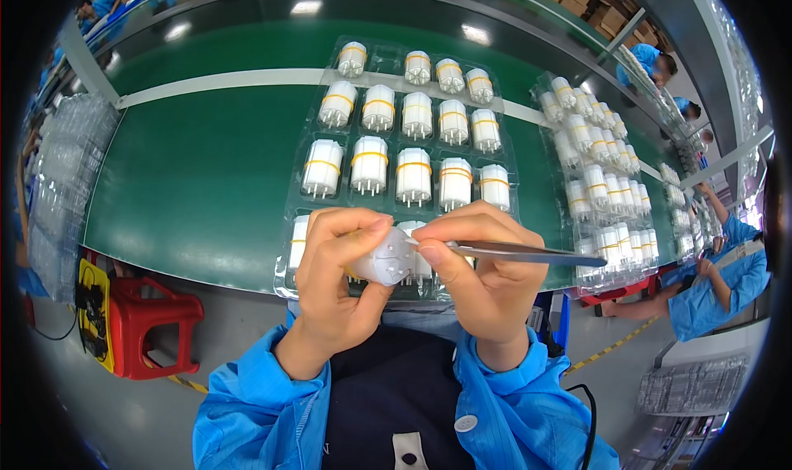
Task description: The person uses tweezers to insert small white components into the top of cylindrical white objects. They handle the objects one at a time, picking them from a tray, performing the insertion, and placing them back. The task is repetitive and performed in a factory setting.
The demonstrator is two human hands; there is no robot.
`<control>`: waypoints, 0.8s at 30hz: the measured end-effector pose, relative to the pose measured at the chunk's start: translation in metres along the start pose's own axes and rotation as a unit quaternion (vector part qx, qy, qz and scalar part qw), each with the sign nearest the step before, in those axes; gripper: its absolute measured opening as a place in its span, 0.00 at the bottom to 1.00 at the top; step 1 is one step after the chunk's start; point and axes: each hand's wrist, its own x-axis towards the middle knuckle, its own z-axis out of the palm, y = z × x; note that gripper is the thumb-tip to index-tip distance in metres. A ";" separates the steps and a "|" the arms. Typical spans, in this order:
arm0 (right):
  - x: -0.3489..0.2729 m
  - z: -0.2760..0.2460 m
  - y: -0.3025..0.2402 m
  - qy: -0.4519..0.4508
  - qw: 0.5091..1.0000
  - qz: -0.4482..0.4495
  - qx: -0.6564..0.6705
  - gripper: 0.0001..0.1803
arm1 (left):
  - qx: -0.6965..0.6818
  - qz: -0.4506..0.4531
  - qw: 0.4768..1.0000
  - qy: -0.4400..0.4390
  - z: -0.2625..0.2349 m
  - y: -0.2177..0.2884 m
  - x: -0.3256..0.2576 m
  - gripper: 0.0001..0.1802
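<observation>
My left hand (334, 268) grips a white plug-like part (389, 258) between thumb and fingers, its round end with small metal pins turned toward my right. Metal tweezers (528, 253) are pinched in my right hand (488, 284), their tips at the pinned end of that part. Whether the tips hold anything small is hidden by my fingers. Just beyond both hands lies a clear plastic tray (384, 58) with rows of similar white parts (413, 176), most circled by a yellow band, pins pointing toward me.
A second filled tray (615, 194) lies to the right on the green work surface (206, 173). Stacked clear trays (74, 173) stand at the left, above a red stool (153, 326). A co-worker in blue (718, 284) sits at the far right.
</observation>
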 end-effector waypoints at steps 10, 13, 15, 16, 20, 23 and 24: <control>-0.020 0.013 0.010 0.086 0.967 0.071 0.230 0.10 | -0.086 -0.045 0.994 0.058 0.001 0.003 -0.001 0.32; -0.022 0.015 0.011 0.077 0.975 0.069 0.197 0.10 | -0.061 -0.026 0.997 0.036 -0.001 0.002 -0.004 0.31; -0.022 0.016 0.009 0.072 0.977 0.075 0.189 0.10 | -0.048 -0.019 0.998 0.024 -0.002 0.002 -0.006 0.31; -0.022 0.016 0.008 0.071 0.978 0.079 0.180 0.09 | -0.044 -0.019 0.999 0.023 -0.002 0.002 -0.006 0.31; -0.021 0.017 0.007 0.071 0.982 0.080 0.158 0.08 | -0.003 -0.010 1.000 0.009 -0.005 0.003 -0.005 0.31; -0.020 0.017 0.008 0.075 0.982 0.077 0.157 0.08 | -0.001 -0.009 1.000 0.003 -0.005 0.002 -0.006 0.31; -0.020 0.017 0.008 0.076 0.982 0.077 0.158 0.07 | 0.001 -0.007 1.000 0.002 -0.005 0.002 -0.006 0.31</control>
